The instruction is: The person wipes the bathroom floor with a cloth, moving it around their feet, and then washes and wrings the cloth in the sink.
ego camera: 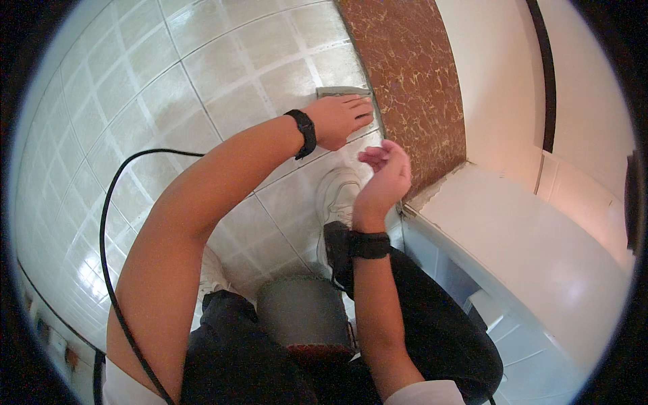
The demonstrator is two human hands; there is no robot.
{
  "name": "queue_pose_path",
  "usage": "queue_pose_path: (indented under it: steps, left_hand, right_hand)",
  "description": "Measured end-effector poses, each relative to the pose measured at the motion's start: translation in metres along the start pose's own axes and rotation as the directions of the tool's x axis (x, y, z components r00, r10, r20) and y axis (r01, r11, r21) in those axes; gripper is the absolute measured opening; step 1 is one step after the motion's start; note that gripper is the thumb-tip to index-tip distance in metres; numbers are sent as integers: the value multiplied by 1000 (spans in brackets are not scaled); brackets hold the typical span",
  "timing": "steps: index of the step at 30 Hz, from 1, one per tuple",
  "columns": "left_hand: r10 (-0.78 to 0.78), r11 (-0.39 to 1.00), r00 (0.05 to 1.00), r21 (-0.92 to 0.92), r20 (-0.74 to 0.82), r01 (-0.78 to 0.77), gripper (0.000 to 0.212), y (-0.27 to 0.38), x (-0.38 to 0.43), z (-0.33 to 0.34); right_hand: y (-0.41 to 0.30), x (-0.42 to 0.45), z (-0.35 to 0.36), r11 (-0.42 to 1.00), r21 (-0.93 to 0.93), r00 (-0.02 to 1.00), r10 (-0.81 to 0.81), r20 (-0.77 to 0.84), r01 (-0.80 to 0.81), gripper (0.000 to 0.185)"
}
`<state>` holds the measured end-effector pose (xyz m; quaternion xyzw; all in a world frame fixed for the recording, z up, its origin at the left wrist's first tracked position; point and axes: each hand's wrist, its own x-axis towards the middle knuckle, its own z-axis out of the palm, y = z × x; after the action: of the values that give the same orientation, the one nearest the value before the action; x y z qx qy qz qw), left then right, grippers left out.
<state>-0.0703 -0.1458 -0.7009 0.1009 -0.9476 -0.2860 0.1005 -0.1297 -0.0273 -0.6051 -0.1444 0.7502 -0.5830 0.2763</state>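
My left hand [338, 120] lies palm down on a folded grey cloth [344, 91], which is pressed flat on the glossy tile floor [223, 66]. The cloth's far edge shows beyond my fingers, and my hand hides the rest. Its right end meets the foot of a brown marble-patterned skirting [415, 86]. Closer to my body, my right hand [386, 169] is held up beside the same skirting, fingers loosely bent. I see nothing in it. Below it is my white shoe [338, 195].
A black cable [107, 202] loops past my left arm. Between my legs stands a dark grey bucket-like object [304, 311], its kind unclear. On the right, a white ledge [526, 243] with a chipped corner runs above pale blue panels [511, 349]. White wall panels [491, 76] rise above the skirting.
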Motion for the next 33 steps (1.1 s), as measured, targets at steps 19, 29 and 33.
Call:
queue_pose_path:
  steps: [19, 29, 33]
  left_hand:
    - [-614, 789, 715, -247, -335, 562, 62, 66, -207, -62]
    - [-730, 681, 625, -365, -275, 635, 50, 107, -250, -60]
    - [-751, 658, 553, -333, -362, 675, 44, 114, -268, -70]
  right_hand:
    - [6, 86, 14, -33, -252, 254, 162, 954, 967, 68]
    - [32, 84, 17, 97, -525, 527, 9, 850, 845, 63]
    - [55, 81, 12, 251, -762, 796, -62, 602, 596, 61]
